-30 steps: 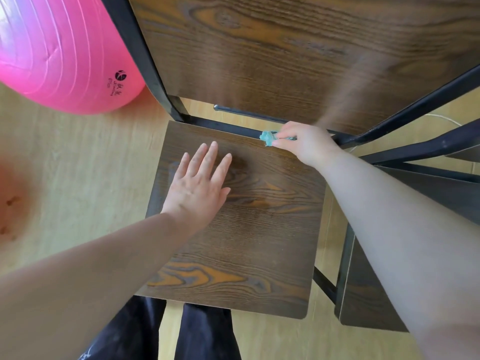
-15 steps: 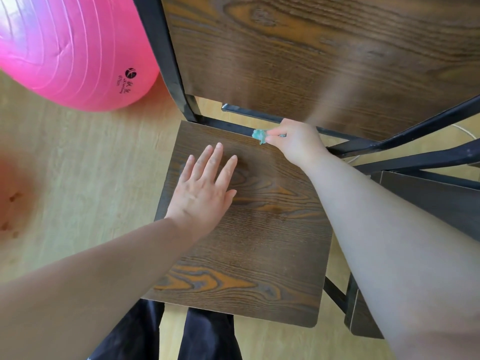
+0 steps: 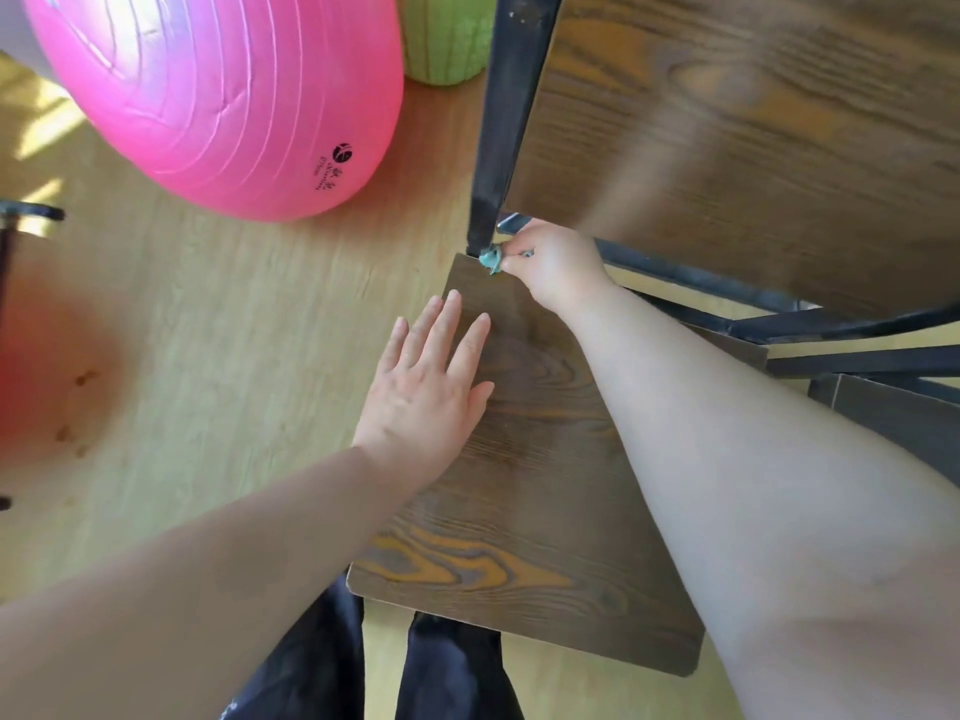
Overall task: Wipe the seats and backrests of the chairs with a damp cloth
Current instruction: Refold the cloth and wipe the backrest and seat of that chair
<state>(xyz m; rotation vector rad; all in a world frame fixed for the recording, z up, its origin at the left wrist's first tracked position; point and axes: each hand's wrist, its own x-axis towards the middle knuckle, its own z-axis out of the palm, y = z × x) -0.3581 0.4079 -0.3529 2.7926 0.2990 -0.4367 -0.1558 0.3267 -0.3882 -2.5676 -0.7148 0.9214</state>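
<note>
Pinches small teal cloth (image 3: pixel 490 259) in curled fingers of right hand (image 3: pixel 558 265), at far corner of seat (image 3: pixel 530 511). Pokes cloth out past fingertips, touching base of black frame post (image 3: pixel 506 122); bunched, long axis unclear. Rests left hand (image 3: pixel 426 387) flat on seat, fingers straight, released, pointing toward backrest (image 3: pixel 753 122). Pink ball (image 3: pixel 218 96) well beyond left fingertips.

I'm pressing my left hand (image 3: pixel 423 387) flat, fingers straight and slightly spread. I'm reaching farther forward with my right hand (image 3: pixel 556 262), pinching the cloth (image 3: pixel 490 259) in curled fingers.
</note>
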